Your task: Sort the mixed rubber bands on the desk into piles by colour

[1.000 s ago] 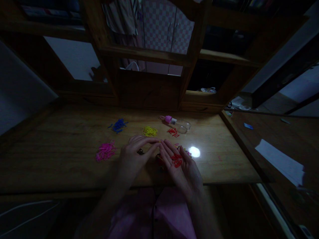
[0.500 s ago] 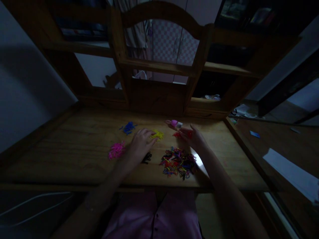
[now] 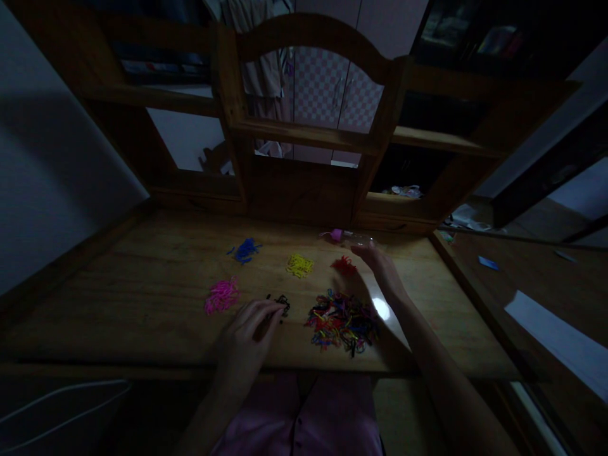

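Note:
My left hand (image 3: 249, 326) is at the near side of a small pile of black loops (image 3: 284, 301), its thumb and fingertips pinched together at the pile's edge. My right hand (image 3: 380, 266) reaches past the red pile (image 3: 345, 265), with its fingers stretched toward a clear bottle (image 3: 358, 239) that lies on its side. The bottle has a pink cap (image 3: 336, 235); whether the fingers touch it is hard to see. A larger mixed pile of coloured loops (image 3: 342, 320) lies between my forearms. Beyond are a yellow pile (image 3: 299, 265), a blue pile (image 3: 246, 250) and a pink pile (image 3: 222, 296).
The wooden desk (image 3: 142, 285) is backed by a wooden shelf unit (image 3: 304, 133). A bright light spot (image 3: 381, 308) shines beside my right forearm. On the lower surface at right lie a white sheet (image 3: 555, 339) and a blue card (image 3: 488, 263).
My left hand has moved from the yellow pile down to the black one. My right hand has left the red pile and shifted up beside the bottle, whose clear body now shows.

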Demonstrator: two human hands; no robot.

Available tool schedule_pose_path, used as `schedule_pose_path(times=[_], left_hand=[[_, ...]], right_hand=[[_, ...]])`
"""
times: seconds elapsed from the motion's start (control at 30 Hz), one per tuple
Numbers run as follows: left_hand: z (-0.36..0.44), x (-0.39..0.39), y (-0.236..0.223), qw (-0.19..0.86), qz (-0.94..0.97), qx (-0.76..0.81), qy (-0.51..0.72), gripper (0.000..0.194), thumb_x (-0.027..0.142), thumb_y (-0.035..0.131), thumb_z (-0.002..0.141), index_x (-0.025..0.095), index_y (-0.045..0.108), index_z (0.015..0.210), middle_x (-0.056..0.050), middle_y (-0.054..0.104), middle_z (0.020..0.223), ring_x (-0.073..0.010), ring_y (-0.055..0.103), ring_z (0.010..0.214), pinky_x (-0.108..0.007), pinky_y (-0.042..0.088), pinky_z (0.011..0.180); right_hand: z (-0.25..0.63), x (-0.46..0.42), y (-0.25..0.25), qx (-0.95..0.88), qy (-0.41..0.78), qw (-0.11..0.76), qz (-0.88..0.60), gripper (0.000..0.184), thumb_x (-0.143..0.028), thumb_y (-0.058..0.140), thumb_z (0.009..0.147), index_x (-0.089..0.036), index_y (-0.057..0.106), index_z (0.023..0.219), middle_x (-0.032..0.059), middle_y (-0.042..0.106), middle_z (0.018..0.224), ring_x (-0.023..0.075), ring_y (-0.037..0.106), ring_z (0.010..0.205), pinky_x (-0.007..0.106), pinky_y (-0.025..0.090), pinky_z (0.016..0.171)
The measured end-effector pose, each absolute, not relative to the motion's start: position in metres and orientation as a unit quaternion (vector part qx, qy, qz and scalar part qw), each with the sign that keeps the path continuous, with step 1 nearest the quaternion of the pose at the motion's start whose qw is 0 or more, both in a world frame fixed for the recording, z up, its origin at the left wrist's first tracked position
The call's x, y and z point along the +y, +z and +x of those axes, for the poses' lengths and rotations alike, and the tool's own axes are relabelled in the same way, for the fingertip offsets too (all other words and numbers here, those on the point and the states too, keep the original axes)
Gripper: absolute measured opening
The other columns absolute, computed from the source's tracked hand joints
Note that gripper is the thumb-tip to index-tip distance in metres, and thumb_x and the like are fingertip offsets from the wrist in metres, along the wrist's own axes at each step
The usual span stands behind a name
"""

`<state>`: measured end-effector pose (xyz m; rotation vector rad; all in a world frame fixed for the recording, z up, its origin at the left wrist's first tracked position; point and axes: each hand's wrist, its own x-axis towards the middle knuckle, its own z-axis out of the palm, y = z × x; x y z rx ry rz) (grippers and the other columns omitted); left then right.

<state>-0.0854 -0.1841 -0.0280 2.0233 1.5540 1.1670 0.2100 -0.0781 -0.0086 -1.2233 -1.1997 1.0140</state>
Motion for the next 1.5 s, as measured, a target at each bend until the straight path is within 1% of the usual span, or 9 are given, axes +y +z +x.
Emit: schedule_pose_path(times=[0.27, 0.4, 0.53, 0.63, 0.83, 0.93, 1.13, 1.3, 1.5], left_hand=[[-0.051, -0.206, -0.029, 0.242, 0.716, 0.511, 0.410, 0.017, 0.024, 0.051, 0.092, 0.028, 0.066, 0.100, -0.002, 0.067, 0.104, -0.0182, 0.064, 0.102, -0.032, 0.053, 0.092], [-0.022, -0.215, -0.038, 0.265, 0.731, 0.489, 0.395, 0.022, 0.022, 0.050, 0.092, 0.029, 0.064, 0.107, -0.004, 0.066, 0.111, -0.0199, 0.062, 0.108, -0.035, 0.053, 0.095], [-0.005, -0.217, -0.044, 0.249, 0.732, 0.498, 0.392, 0.038, 0.023, 0.052, 0.090, 0.031, 0.054, 0.128, -0.007, 0.057, 0.130, -0.0239, 0.054, 0.122, -0.043, 0.047, 0.103], [-0.007, -0.212, -0.044, 0.237, 0.721, 0.524, 0.387, 0.041, 0.024, 0.051, 0.091, 0.031, 0.050, 0.131, -0.007, 0.055, 0.132, -0.0245, 0.053, 0.124, -0.044, 0.047, 0.103], [-0.025, -0.186, -0.040, 0.244, 0.721, 0.542, 0.355, 0.034, 0.020, 0.038, 0.095, 0.028, 0.056, 0.123, -0.003, 0.062, 0.121, -0.0178, 0.058, 0.115, -0.036, 0.049, 0.101], [-0.027, -0.174, -0.040, 0.258, 0.727, 0.542, 0.333, 0.032, 0.017, 0.038, 0.094, 0.024, 0.061, 0.116, -0.005, 0.065, 0.112, -0.0183, 0.062, 0.108, -0.036, 0.051, 0.096], [-0.031, -0.174, -0.031, 0.307, 0.740, 0.515, 0.306, 0.031, 0.013, 0.043, 0.091, 0.025, 0.062, 0.112, -0.005, 0.063, 0.111, -0.0184, 0.063, 0.101, -0.034, 0.053, 0.089], [-0.024, -0.180, -0.022, 0.320, 0.754, 0.500, 0.281, 0.026, 0.011, 0.047, 0.090, 0.025, 0.066, 0.101, -0.004, 0.061, 0.103, -0.0186, 0.061, 0.100, -0.033, 0.051, 0.091], [0.000, -0.170, -0.024, 0.260, 0.806, 0.477, 0.235, 0.015, 0.020, 0.059, 0.087, 0.023, 0.064, 0.100, -0.004, 0.059, 0.103, -0.0207, 0.055, 0.102, -0.035, 0.046, 0.092]], right_hand=[[0.254, -0.133, -0.002, -0.519, 0.344, 0.541, -0.565, 0.040, -0.053, 0.055, 0.089, -0.019, 0.075, 0.095, 0.0099, 0.072, 0.104, 0.0279, 0.064, 0.105, 0.049, 0.044, 0.100], [0.264, -0.160, -0.007, -0.523, 0.296, 0.512, -0.615, 0.035, -0.049, 0.056, 0.089, -0.021, 0.074, 0.098, 0.0091, 0.071, 0.105, 0.0280, 0.064, 0.104, 0.048, 0.046, 0.096], [0.249, -0.197, -0.009, -0.509, 0.332, 0.440, -0.661, 0.037, -0.048, 0.066, 0.081, -0.022, 0.071, 0.106, 0.0097, 0.071, 0.104, 0.0276, 0.068, 0.090, 0.042, 0.054, 0.078], [0.226, -0.221, -0.013, -0.478, 0.350, 0.429, -0.682, 0.039, -0.046, 0.068, 0.080, -0.023, 0.068, 0.111, 0.0100, 0.070, 0.101, 0.0258, 0.069, 0.081, 0.036, 0.055, 0.068], [0.203, -0.229, -0.024, -0.446, 0.360, 0.474, -0.668, 0.033, -0.046, 0.062, 0.085, -0.022, 0.069, 0.106, 0.0099, 0.071, 0.103, 0.0276, 0.066, 0.097, 0.038, 0.051, 0.084], [0.205, -0.226, -0.029, -0.433, 0.341, 0.478, -0.684, 0.031, -0.046, 0.062, 0.085, -0.022, 0.069, 0.105, 0.0088, 0.072, 0.098, 0.0270, 0.066, 0.092, 0.038, 0.051, 0.081], [0.211, -0.231, -0.034, -0.429, 0.353, 0.471, -0.686, 0.032, -0.044, 0.060, 0.087, -0.024, 0.065, 0.111, 0.0061, 0.070, 0.091, 0.0226, 0.063, 0.076, 0.031, 0.048, 0.063], [0.215, -0.236, -0.039, -0.442, 0.331, 0.494, -0.672, 0.028, -0.042, 0.057, 0.089, -0.024, 0.067, 0.108, 0.0073, 0.069, 0.105, 0.0251, 0.063, 0.093, 0.032, 0.048, 0.073], [0.216, -0.239, -0.043, -0.455, 0.314, 0.496, -0.670, 0.025, -0.040, 0.055, 0.091, -0.024, 0.067, 0.107, 0.0050, 0.069, 0.107, 0.0220, 0.062, 0.096, 0.029, 0.047, 0.080]])
